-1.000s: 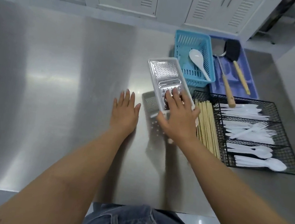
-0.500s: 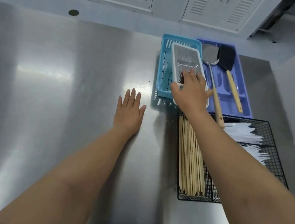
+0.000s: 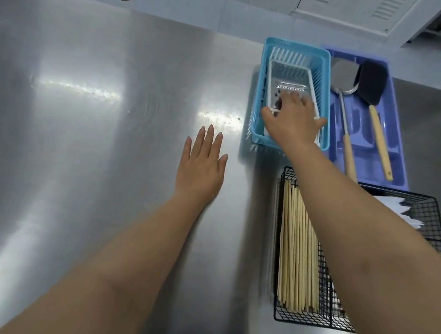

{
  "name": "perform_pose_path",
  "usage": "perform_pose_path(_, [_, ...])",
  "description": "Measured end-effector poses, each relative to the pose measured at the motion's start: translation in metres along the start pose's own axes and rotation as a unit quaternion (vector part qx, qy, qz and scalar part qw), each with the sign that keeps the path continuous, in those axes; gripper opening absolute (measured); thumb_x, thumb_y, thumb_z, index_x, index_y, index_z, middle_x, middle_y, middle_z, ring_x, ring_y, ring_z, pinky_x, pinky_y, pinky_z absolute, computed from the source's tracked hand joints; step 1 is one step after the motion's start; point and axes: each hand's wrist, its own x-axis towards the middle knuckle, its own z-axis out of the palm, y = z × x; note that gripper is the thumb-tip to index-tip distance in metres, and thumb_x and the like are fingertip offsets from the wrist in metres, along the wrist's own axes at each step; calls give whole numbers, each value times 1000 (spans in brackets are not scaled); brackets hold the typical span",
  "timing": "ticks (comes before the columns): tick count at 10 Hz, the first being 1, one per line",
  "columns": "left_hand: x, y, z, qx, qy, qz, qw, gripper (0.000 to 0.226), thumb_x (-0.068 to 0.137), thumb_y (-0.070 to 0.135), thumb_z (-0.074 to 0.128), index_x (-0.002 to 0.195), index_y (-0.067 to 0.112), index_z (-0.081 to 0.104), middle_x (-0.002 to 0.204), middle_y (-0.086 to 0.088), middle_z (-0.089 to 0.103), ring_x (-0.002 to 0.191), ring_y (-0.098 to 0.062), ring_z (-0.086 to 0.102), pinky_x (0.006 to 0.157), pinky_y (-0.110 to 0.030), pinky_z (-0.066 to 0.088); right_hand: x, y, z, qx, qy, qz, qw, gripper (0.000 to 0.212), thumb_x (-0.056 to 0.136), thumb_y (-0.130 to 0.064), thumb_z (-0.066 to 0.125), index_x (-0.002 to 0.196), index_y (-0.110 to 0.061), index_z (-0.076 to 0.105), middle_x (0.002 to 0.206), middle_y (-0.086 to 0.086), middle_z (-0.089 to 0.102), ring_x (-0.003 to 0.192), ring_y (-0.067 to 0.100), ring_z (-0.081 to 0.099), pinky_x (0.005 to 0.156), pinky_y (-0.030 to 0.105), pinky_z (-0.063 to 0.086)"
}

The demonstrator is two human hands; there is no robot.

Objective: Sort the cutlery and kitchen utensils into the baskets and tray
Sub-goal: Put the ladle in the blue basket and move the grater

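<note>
A white flat grater [image 3: 288, 78] with a metal face lies inside the light blue plastic basket [image 3: 261, 88] at the back right. My right hand [image 3: 293, 119] rests on the grater's near end, fingers curled over it and gripping it. My left hand [image 3: 201, 168] lies flat on the steel table [image 3: 77, 149], fingers spread, holding nothing. The white spoon seen earlier in the blue basket is hidden under the grater.
A purple tray [image 3: 356, 133] to the right of the basket holds a metal spatula [image 3: 344, 79] and a black spatula [image 3: 371, 82], both with wooden handles. A black wire basket [image 3: 305, 323] nearer me holds wooden chopsticks [image 3: 297, 245] and white plastic cutlery [image 3: 400, 209]. White cabinets stand beyond the table.
My right hand carried the grater from the table's middle to the blue basket and lowered it inside. My left hand stayed flat on the table.
</note>
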Motion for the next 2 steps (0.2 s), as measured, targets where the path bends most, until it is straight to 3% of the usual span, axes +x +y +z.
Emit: perform_pose_path(2, [1,1,-3,-7,0,-2,1000,56,104,40,14,155,18,12,164,-5,4,150,-20,-3,122,-42,-3,-8,5,4,-22,9,-11,1000,69,92,-62,27,148,-22,31,159,4,23,148,22,13,111,63,6])
